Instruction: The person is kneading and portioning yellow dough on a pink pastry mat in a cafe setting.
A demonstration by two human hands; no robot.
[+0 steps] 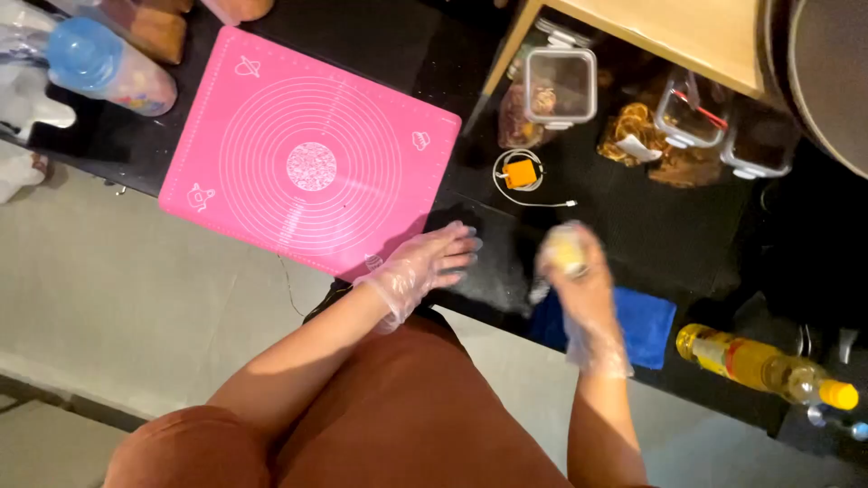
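Observation:
Both my hands wear thin clear plastic gloves. My left hand (432, 262) lies flat with fingers spread on the black counter (651, 235), just past the lower right corner of a pink silicone baking mat (312, 149) printed with white circles. My right hand (579, 271) is closed around a small pale yellow lump (565, 248), blurred, held above the counter and a blue cloth (646, 321).
A yellow oil bottle (768, 366) lies at the counter's right front. Clear lidded containers (561, 86) and a small orange device with a white cable (521, 173) sit behind. A blue-capped jar (113, 68) is at far left. A wooden shelf (669, 36) overhangs the back.

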